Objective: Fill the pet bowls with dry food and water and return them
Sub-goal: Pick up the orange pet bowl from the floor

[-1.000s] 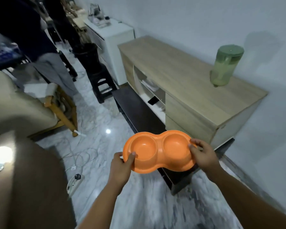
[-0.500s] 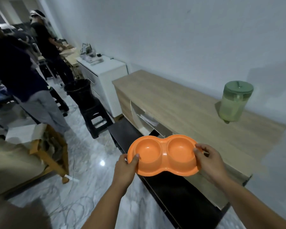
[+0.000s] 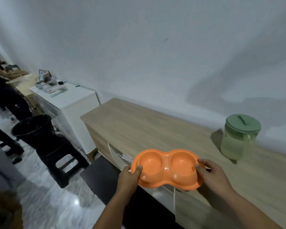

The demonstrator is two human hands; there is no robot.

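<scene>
An orange double pet bowl (image 3: 167, 167) with two empty round wells hangs level over the front edge of a long wooden cabinet (image 3: 149, 129). My left hand (image 3: 129, 177) grips its left rim, thumb on top. My right hand (image 3: 211, 176) grips the right rim the same way. A pale green lidded container (image 3: 239, 138) stands on the cabinet top to the right, beyond the bowl.
A low dark bench (image 3: 104, 179) runs along the cabinet's front. Left of it stand a black stool (image 3: 61, 156) with a black bucket (image 3: 33, 129) on it and a white cabinet (image 3: 69, 103). A person in dark clothes (image 3: 5, 96) stands at far left on the marble floor.
The view has risen and closed in on the cabinet. Both hands have carried the bowl from above the floor and bench up to the cabinet's front edge.
</scene>
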